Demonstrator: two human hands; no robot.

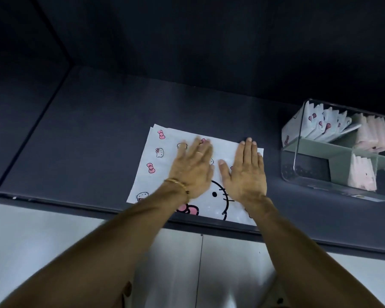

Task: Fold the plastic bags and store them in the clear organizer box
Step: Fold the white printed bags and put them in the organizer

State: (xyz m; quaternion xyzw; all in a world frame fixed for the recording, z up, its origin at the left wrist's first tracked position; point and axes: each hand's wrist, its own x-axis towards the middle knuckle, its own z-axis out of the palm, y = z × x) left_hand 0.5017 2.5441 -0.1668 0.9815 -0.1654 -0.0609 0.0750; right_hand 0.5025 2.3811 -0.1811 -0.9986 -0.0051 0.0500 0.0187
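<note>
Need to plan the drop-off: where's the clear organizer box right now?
In the head view, the clear organizer box sits on the dark counter at far right, beyond the right hand, apart from the white plastic bag.

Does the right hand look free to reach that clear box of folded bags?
Probably yes: the right hand lies flat on the plastic bag, holding nothing, and only bare counter separates it from the clear box.

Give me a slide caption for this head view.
Both hands, left and right, press a cartoon-print plastic bag flat beside the clear organizer box.
</note>
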